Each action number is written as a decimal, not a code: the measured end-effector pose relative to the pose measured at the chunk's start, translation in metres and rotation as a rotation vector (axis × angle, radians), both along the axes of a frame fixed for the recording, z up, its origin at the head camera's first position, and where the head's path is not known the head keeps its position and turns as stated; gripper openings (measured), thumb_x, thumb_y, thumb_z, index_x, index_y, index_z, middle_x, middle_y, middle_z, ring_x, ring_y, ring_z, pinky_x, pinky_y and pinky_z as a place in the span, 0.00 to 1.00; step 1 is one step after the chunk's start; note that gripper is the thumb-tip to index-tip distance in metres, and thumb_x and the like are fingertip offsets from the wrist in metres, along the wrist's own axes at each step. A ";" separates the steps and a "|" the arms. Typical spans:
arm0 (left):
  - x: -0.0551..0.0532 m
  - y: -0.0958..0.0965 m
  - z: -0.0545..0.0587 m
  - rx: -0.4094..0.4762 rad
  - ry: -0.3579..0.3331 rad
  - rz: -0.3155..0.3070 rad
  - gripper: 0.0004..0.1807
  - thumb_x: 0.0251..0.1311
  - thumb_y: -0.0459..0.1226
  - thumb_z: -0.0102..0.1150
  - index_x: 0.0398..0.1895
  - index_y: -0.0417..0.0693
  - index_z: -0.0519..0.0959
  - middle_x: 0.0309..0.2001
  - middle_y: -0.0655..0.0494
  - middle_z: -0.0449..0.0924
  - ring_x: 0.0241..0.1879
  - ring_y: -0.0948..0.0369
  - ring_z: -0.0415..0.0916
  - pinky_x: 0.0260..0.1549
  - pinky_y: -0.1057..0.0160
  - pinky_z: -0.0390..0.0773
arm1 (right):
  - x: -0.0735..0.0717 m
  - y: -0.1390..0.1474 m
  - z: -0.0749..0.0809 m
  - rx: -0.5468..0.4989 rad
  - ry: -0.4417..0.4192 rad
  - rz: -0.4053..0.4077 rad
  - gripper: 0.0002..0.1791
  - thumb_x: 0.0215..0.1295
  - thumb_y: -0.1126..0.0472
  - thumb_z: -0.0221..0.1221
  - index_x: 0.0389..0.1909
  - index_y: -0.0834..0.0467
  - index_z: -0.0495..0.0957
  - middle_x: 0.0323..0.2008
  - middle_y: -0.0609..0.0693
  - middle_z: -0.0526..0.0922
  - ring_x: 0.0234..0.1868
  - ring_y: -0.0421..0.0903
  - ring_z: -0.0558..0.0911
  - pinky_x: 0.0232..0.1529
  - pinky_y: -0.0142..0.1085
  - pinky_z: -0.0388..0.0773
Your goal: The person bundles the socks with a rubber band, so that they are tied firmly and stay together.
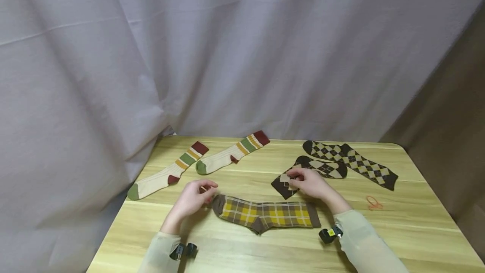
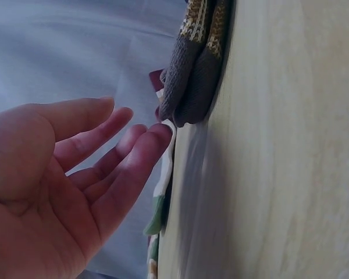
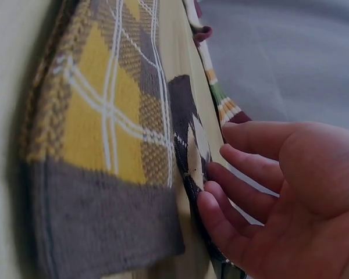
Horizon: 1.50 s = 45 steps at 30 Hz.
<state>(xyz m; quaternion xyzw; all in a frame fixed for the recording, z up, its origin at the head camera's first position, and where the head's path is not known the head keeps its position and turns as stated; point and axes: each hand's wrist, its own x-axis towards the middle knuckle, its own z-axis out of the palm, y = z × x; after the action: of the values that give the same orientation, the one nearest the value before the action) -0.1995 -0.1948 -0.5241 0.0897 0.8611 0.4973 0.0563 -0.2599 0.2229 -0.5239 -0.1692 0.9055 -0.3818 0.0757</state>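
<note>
Two yellow-and-grey plaid socks (image 1: 270,215) lie flat, one on the other; their two grey toes (image 2: 189,81) show stacked in the left wrist view. Beside those toes is my left hand (image 1: 194,197), fingers loosely bent and holding nothing, fingertips right at the toe end. My right hand (image 1: 311,183) hovers over a dark argyle sock (image 1: 285,188) with large beige diamonds and covers part of it. No cloth is between its relaxed fingers (image 3: 221,224), which overlap the argyle sock in the right wrist view. The grey cuff (image 3: 104,224) of the plaid socks lies beside that hand.
Two cream socks with striped tops, the left one (image 1: 153,182) and the right one (image 1: 219,159), lie at the back left. Another argyle sock (image 1: 363,167) lies at the back right, near an orange loop (image 1: 374,203). A grey curtain (image 1: 265,54) hangs behind the wooden table (image 1: 409,239).
</note>
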 end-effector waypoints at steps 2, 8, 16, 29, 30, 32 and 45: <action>-0.002 0.002 0.000 0.003 0.009 -0.011 0.10 0.74 0.34 0.65 0.52 0.39 0.87 0.32 0.49 0.87 0.29 0.54 0.83 0.26 0.64 0.81 | 0.000 -0.001 0.000 0.009 -0.004 0.004 0.18 0.72 0.62 0.67 0.59 0.64 0.84 0.51 0.57 0.88 0.45 0.47 0.81 0.49 0.43 0.79; 0.000 0.003 0.001 0.015 -0.016 -0.006 0.10 0.73 0.33 0.65 0.52 0.39 0.87 0.32 0.49 0.87 0.29 0.54 0.83 0.26 0.60 0.83 | 0.000 -0.008 -0.001 0.028 -0.022 0.067 0.18 0.72 0.59 0.68 0.59 0.62 0.85 0.52 0.56 0.87 0.48 0.50 0.82 0.52 0.47 0.79; 0.001 0.005 -0.001 0.006 -0.006 -0.011 0.10 0.74 0.34 0.64 0.53 0.39 0.87 0.34 0.48 0.87 0.29 0.55 0.83 0.27 0.62 0.82 | -0.001 -0.014 0.002 0.056 -0.033 0.121 0.18 0.72 0.58 0.68 0.59 0.60 0.85 0.55 0.55 0.86 0.51 0.52 0.82 0.53 0.50 0.79; 0.004 0.004 -0.002 0.010 0.016 -0.027 0.11 0.74 0.34 0.64 0.52 0.38 0.86 0.34 0.46 0.87 0.29 0.55 0.84 0.26 0.62 0.82 | -0.005 -0.006 -0.006 -0.002 0.068 -0.050 0.16 0.70 0.65 0.68 0.57 0.61 0.85 0.52 0.56 0.88 0.49 0.53 0.85 0.52 0.50 0.81; 0.004 0.004 -0.002 0.010 0.016 -0.027 0.11 0.74 0.34 0.64 0.52 0.38 0.86 0.34 0.47 0.87 0.29 0.55 0.84 0.27 0.62 0.83 | -0.005 -0.006 -0.005 0.008 0.084 -0.068 0.16 0.70 0.65 0.68 0.57 0.62 0.85 0.52 0.57 0.88 0.49 0.54 0.85 0.52 0.50 0.82; 0.004 0.004 -0.002 0.010 0.016 -0.025 0.11 0.74 0.34 0.63 0.52 0.37 0.86 0.34 0.47 0.87 0.29 0.56 0.83 0.27 0.62 0.83 | -0.006 -0.005 -0.003 0.033 0.114 -0.097 0.16 0.70 0.65 0.67 0.58 0.62 0.85 0.53 0.59 0.87 0.48 0.56 0.85 0.50 0.52 0.82; 0.002 0.003 0.001 -0.002 0.016 -0.010 0.10 0.74 0.33 0.63 0.52 0.38 0.87 0.34 0.47 0.87 0.29 0.55 0.83 0.27 0.63 0.82 | -0.007 -0.005 0.001 0.138 0.154 -0.101 0.18 0.71 0.64 0.64 0.59 0.67 0.84 0.65 0.72 0.77 0.60 0.71 0.80 0.60 0.65 0.76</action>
<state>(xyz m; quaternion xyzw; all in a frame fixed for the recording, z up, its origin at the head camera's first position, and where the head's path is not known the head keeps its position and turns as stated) -0.1977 -0.1918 -0.5229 0.0981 0.8615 0.4955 0.0518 -0.2669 0.2181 -0.5232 -0.1463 0.9401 -0.3079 -0.0019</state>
